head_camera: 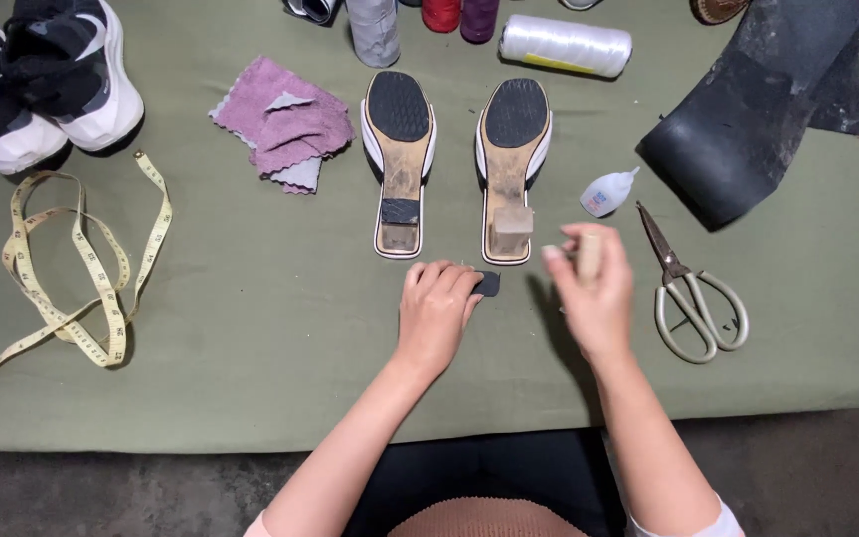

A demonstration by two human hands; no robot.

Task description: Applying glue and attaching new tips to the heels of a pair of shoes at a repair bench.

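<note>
Near edge: dark floor. On the green-covered tabletop, left hand, grip flat, presses a small black patch; right hand, grip curled around a pale stick. Beyond: two upturned sandals, scissors, glue bottle.

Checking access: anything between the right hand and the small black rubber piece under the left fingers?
Nothing visible. The right hand hovers just right of the black piece, which the left hand pins to the cloth; only bare cloth lies between.
</note>
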